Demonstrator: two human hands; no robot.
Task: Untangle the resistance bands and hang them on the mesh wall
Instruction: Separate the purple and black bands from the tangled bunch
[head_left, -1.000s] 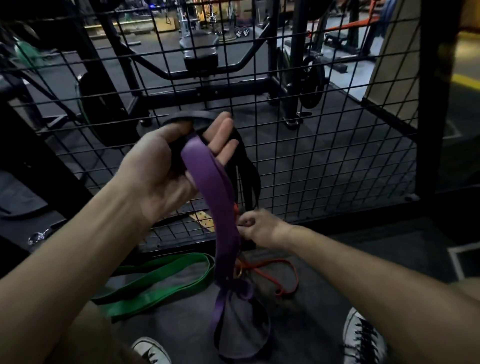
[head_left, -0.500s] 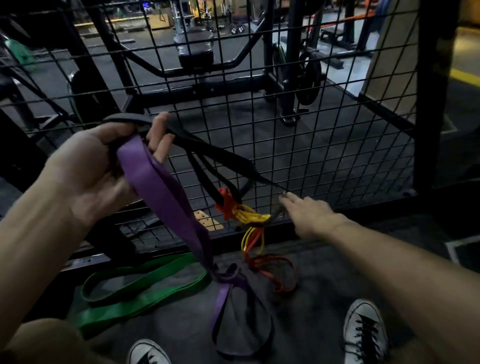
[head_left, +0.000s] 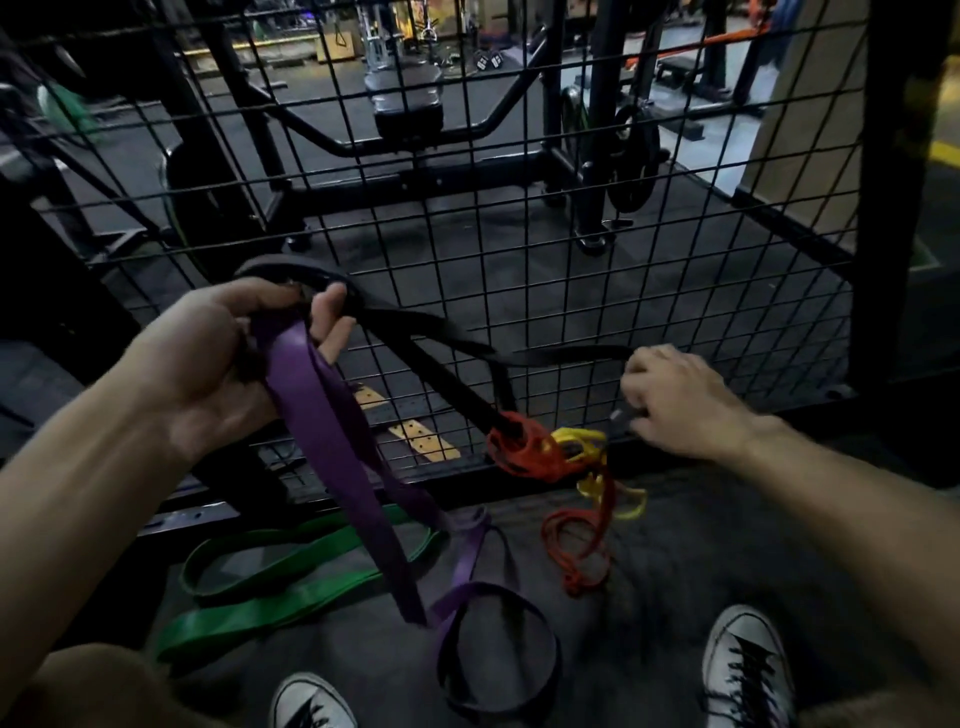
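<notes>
Bands (head_left: 332, 431) (tangled) — mesh wall (head_left: 519, 270) behind.

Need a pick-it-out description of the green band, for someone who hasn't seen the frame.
Start at the black mesh wall and drop to the dark floor at its foot, lower left. The green resistance band lies there in flat loops, beside the hanging purple band; it alone is green and unheld.

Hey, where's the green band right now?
In the head view, the green band lies on the floor at lower left, below the left hand, just in front of the mesh wall and left of the hanging purple band.
</notes>
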